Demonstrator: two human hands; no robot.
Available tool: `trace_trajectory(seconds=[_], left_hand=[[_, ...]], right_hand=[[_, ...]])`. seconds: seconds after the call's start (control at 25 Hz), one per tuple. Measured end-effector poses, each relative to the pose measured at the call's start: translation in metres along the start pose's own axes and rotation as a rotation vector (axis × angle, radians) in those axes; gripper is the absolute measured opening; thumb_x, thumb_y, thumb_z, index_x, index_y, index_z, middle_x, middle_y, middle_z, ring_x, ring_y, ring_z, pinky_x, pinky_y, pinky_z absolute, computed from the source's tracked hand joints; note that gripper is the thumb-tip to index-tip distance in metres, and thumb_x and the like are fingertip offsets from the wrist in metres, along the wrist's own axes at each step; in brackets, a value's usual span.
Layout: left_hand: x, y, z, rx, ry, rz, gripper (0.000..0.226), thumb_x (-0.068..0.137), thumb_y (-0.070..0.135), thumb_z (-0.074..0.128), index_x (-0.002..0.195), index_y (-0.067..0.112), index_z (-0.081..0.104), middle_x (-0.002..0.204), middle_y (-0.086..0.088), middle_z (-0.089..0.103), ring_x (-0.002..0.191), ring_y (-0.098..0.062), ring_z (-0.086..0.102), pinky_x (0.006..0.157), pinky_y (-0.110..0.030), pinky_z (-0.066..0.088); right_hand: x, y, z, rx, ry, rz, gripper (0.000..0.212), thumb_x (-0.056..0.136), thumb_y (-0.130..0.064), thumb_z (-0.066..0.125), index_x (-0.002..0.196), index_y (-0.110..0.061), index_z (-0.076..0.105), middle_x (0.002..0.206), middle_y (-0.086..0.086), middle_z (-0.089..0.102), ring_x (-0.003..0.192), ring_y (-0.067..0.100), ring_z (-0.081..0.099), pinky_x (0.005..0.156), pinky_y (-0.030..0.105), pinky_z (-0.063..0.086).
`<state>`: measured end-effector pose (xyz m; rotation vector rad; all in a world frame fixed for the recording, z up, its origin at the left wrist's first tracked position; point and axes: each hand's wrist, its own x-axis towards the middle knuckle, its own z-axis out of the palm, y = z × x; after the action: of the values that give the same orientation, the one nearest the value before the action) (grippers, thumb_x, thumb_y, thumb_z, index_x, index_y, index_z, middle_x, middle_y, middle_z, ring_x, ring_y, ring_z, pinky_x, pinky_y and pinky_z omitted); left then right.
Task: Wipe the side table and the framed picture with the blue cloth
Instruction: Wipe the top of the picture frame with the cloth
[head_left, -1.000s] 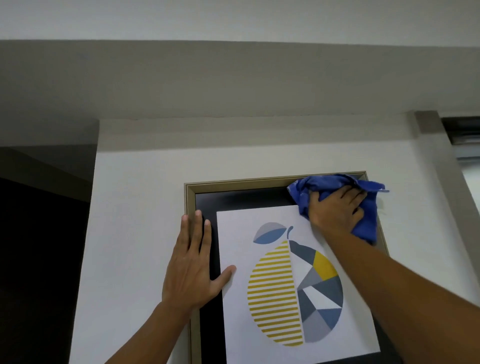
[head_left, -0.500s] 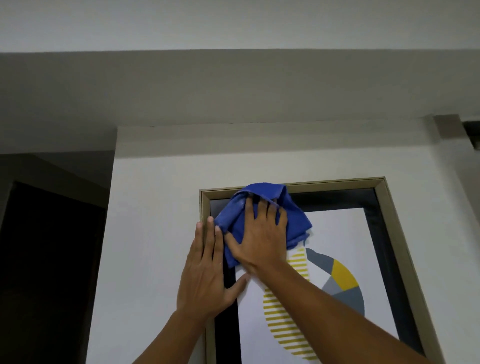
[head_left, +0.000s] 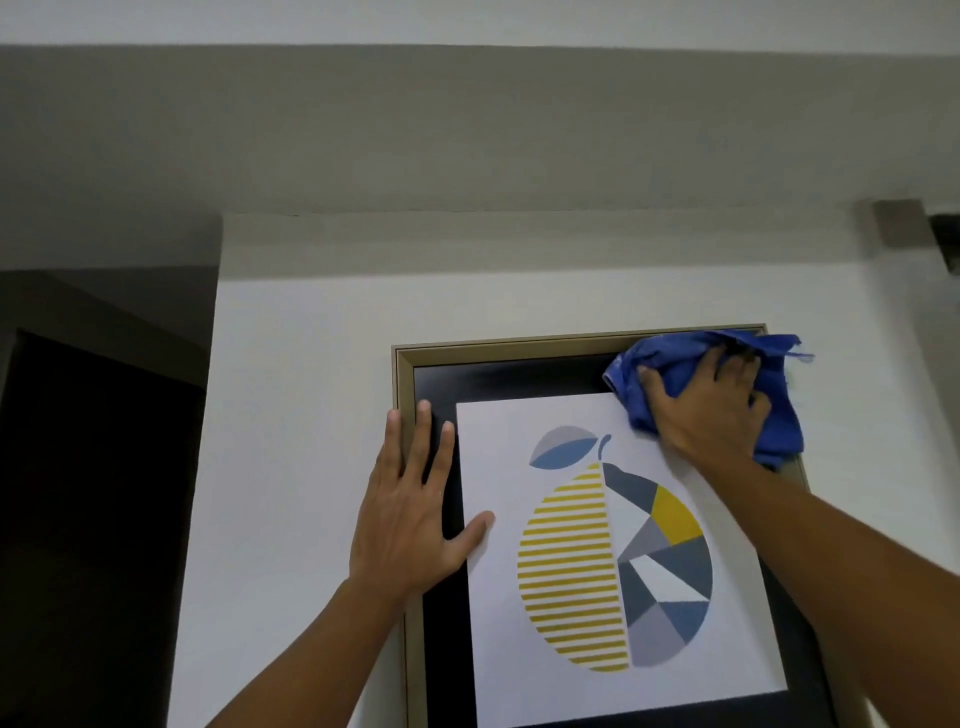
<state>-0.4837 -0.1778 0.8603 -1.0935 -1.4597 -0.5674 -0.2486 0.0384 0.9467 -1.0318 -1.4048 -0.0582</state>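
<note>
The framed picture hangs on a white wall; it has a gold frame, a black border and a white print of a striped yellow and grey fruit. My right hand presses the crumpled blue cloth flat against the picture's top right corner. The cloth covers that corner of the frame. My left hand lies flat with spread fingers on the left edge of the frame and black border. It holds nothing. The side table is out of view.
The white wall runs behind the picture under a grey ceiling beam. A dark doorway opens on the left. A grey pillar edge stands at the upper right.
My right hand has swept the cloth from the picture's top left corner across to the top right corner. My left hand has stayed on the left frame edge.
</note>
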Motion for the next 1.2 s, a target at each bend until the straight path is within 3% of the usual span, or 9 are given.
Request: trace_trajectory(seconds=[0.16,0.32,0.44,0.56,0.72,0.8,0.92,1.04,1.2], left_hand=[[-0.001,0.000,0.003,-0.048,0.020,-0.008,0.105,0.086,0.073,0.045,0.159,0.008,0.008,0.170,-0.013,0.004,0.155,-0.038,-0.004,0.122,-0.052,0.022],[-0.002,-0.004,0.007,-0.069,0.053,0.037,0.112,0.083,0.068,0.054,0.157,0.000,0.005,0.169,-0.018,0.004,0.155,-0.041,-0.003,0.125,-0.048,0.013],[-0.002,-0.006,0.007,-0.073,0.055,0.049,0.112,0.083,0.068,0.052,0.157,0.000,0.003,0.169,-0.018,0.002,0.155,-0.039,-0.004,0.126,-0.045,0.008],[-0.006,-0.008,0.007,0.000,0.028,0.064,0.102,0.086,0.070,0.042,0.159,0.010,0.004,0.169,-0.015,0.001,0.155,-0.037,-0.002,0.123,-0.050,0.011],[-0.015,-0.004,0.006,0.031,-0.026,0.087,0.092,0.088,0.068,0.034,0.160,0.017,0.008,0.170,-0.013,-0.002,0.156,-0.035,-0.003,0.121,-0.057,0.013],[-0.019,0.001,0.004,0.027,-0.054,0.061,0.092,0.087,0.069,0.032,0.160,0.018,0.008,0.170,-0.013,-0.002,0.155,-0.035,-0.004,0.121,-0.059,0.010],[-0.019,0.022,-0.002,0.025,-0.069,0.063,0.093,0.088,0.071,0.030,0.160,0.018,0.005,0.170,-0.014,-0.004,0.156,-0.034,-0.005,0.121,-0.059,0.001],[-0.023,0.091,0.003,-0.027,-0.073,0.222,0.088,0.092,0.068,0.029,0.160,0.019,0.002,0.169,-0.016,-0.001,0.156,-0.034,-0.002,0.122,-0.054,-0.006],[-0.075,0.243,0.038,-0.241,-0.126,0.388,0.081,0.097,0.063,0.033,0.160,0.020,0.006,0.168,-0.018,0.009,0.155,-0.035,0.007,0.123,-0.054,0.005]], right_hand=[[-0.035,-0.058,0.001,0.029,-0.035,0.055,0.094,0.084,-0.067,0.044,0.148,0.001,0.029,0.154,0.029,0.029,0.146,0.041,0.018,0.112,0.053,0.021],[-0.111,-0.151,0.009,0.072,-0.123,-0.168,0.093,0.077,-0.068,0.044,0.142,-0.003,0.039,0.143,0.026,0.045,0.135,0.040,0.035,0.113,0.054,0.018],[-0.130,-0.167,0.010,0.082,-0.133,-0.265,0.082,0.082,-0.065,0.046,0.141,-0.008,0.041,0.139,0.023,0.049,0.132,0.040,0.039,0.116,0.055,0.018],[-0.117,-0.127,0.006,0.014,-0.094,-0.409,0.074,0.090,-0.063,0.040,0.143,-0.011,0.041,0.138,0.017,0.053,0.129,0.035,0.045,0.112,0.049,0.026],[-0.049,-0.038,-0.017,-0.088,-0.097,-0.166,0.064,0.097,-0.050,0.039,0.147,-0.009,0.035,0.145,0.017,0.045,0.134,0.033,0.040,0.105,0.045,0.032],[-0.015,0.015,-0.043,-0.040,-0.196,-0.065,0.051,0.100,-0.040,0.040,0.138,-0.005,0.045,0.141,0.021,0.049,0.131,0.035,0.045,0.100,0.044,0.039],[-0.010,0.054,-0.069,0.097,-0.249,-0.142,0.036,0.100,-0.030,0.043,0.123,-0.005,0.055,0.125,0.021,0.061,0.113,0.040,0.058,0.085,0.041,0.044],[-0.047,0.086,-0.077,0.200,-0.222,-0.183,0.032,0.100,-0.027,0.042,0.125,-0.009,0.052,0.115,0.018,0.065,0.099,0.039,0.063,0.076,0.036,0.043],[-0.124,0.189,-0.089,0.168,-0.278,-0.209,0.031,0.098,-0.024,0.044,0.121,-0.008,0.056,0.104,0.012,0.070,0.087,0.031,0.066,0.068,0.026,0.038]])
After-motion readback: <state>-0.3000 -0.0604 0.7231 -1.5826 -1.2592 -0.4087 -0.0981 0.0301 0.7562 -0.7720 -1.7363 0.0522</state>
